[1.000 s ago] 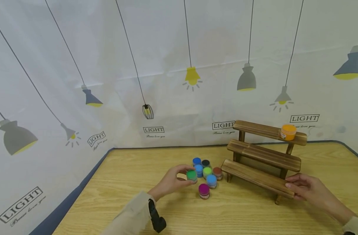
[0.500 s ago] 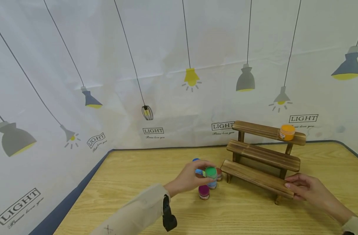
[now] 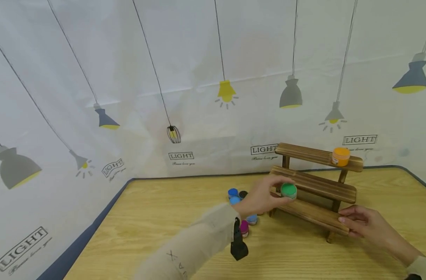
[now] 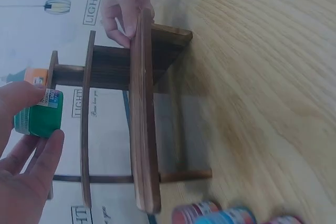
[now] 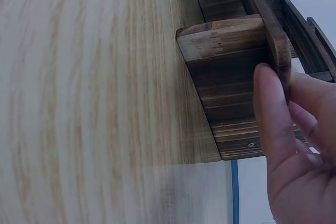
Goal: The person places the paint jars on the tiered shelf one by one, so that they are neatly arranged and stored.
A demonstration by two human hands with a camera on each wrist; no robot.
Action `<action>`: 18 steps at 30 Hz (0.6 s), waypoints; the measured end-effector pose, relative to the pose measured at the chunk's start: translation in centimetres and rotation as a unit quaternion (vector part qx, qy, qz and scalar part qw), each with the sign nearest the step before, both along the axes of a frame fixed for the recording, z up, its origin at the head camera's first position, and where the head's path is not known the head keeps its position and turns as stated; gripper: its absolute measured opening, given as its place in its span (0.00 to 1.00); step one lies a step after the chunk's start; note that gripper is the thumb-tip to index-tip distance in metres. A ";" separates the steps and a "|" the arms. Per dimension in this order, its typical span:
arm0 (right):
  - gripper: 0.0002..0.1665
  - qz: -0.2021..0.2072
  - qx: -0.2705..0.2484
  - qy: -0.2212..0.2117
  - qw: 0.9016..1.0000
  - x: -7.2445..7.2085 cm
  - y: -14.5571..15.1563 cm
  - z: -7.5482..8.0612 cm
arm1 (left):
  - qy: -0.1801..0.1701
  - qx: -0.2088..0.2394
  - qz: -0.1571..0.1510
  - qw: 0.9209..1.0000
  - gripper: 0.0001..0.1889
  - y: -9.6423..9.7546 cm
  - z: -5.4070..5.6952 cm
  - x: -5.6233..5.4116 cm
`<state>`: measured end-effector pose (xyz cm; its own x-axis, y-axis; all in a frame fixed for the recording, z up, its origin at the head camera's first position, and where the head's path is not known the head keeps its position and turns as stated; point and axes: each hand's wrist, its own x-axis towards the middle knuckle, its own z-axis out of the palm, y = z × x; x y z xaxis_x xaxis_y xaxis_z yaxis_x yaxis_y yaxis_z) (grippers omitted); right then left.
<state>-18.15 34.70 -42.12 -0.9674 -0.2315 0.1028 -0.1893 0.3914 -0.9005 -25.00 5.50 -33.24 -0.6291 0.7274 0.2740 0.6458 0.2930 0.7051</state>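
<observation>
My left hand (image 3: 263,196) pinches a small paint jar with a green lid (image 3: 288,191) between thumb and fingers, held up in front of the lower steps of a wooden tiered shelf (image 3: 311,212). In the left wrist view, the green jar (image 4: 46,114) shows its label beside the thumb. My right hand (image 3: 372,229) grips the right end of the shelf's bottom step; in the right wrist view its thumb lies along the step's end (image 5: 281,51). An orange jar (image 3: 341,156) stands on the top step, toward its right end.
Left of the shelf, several paint jars stand on the wooden table (image 3: 157,217), partly hidden by my left arm. Among them are a dark blue jar (image 3: 233,193), a light blue jar (image 3: 235,200) and a magenta jar (image 3: 244,227). A printed cloth (image 3: 199,116) hangs behind.
My left hand has carried the green jar rightward and up, from beside the group of jars to in front of the shelf. My right hand stays on the bottom step.
</observation>
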 end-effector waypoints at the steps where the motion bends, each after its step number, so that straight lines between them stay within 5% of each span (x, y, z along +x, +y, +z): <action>1: 0.11 -0.004 0.004 -0.002 1.000 0.0 0.0 0.0 | 0.014 -0.007 0.001 1.000 0.21 0.6 0.1 0.0; 11: 0.16 -0.006 0.006 -0.009 1.000 0.0 -0.1 0.1 | 0.049 0.009 0.022 0.999 0.21 4.8 1.3 -1.2; 18: 0.19 -0.015 0.011 -0.009 1.000 0.1 -0.2 0.0 | 0.070 0.002 0.065 0.995 0.20 6.1 2.3 -2.8</action>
<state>-18.08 34.55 -42.09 -0.9754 -0.2049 0.0815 -0.1621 0.4159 -0.8949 -27.76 11.57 -30.95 -0.6739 0.6406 0.3681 0.6943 0.3788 0.6119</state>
